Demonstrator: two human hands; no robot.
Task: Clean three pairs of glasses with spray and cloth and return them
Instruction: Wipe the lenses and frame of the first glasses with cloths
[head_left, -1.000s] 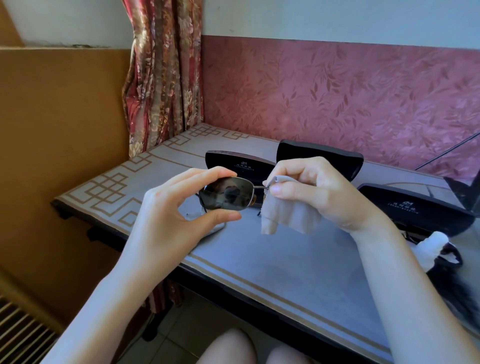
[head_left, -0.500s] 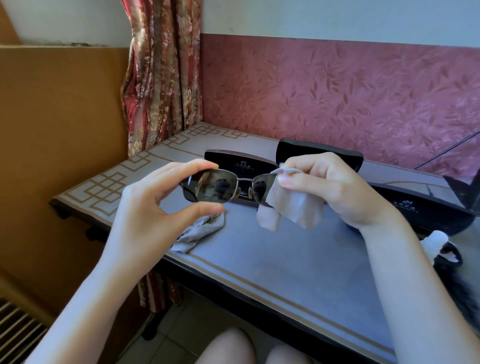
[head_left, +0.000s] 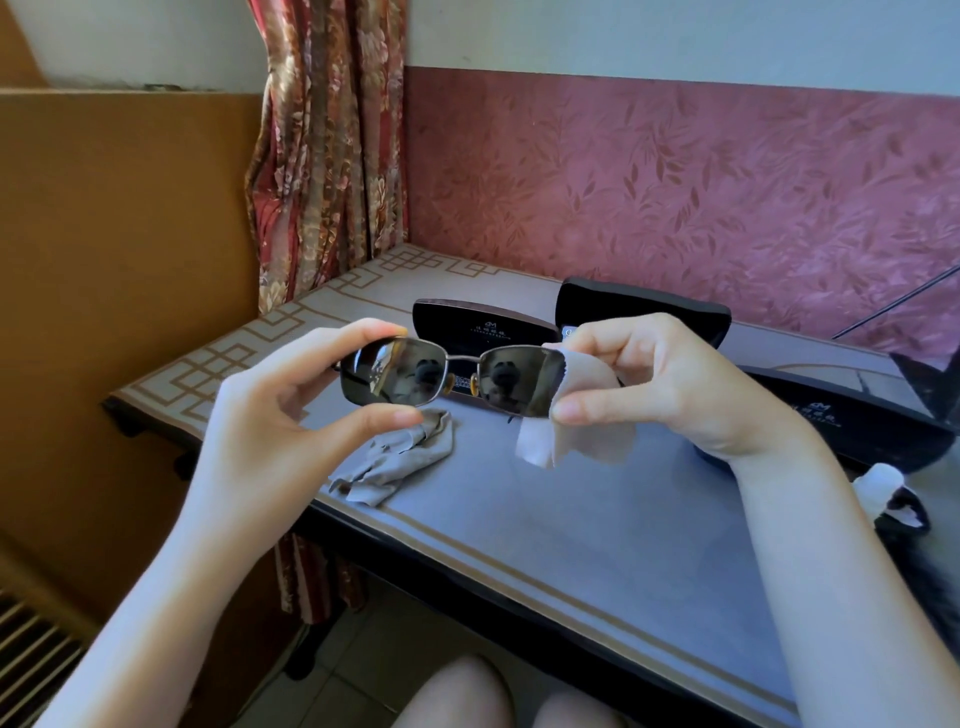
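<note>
Got the sunglasses (head_left: 451, 382) held up above the counter (head_left: 597, 519) so both lenses face me. My left grip (head_left: 275, 415) pinches one lens by its rim, top and bottom, so no fresh smudges. My right grip (head_left: 670, 384) pinches the cloth (head_left: 576, 441) around the other lens' outer end, ready to rub both sides.

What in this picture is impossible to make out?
Head view:
- Bottle: mostly hidden by the right arm and dark clutter.
- Print on the left case: too small to read.
- Sunglasses: right lens edge covered by the cloth in the right hand.
- Right case: partly behind that hand.
</note>
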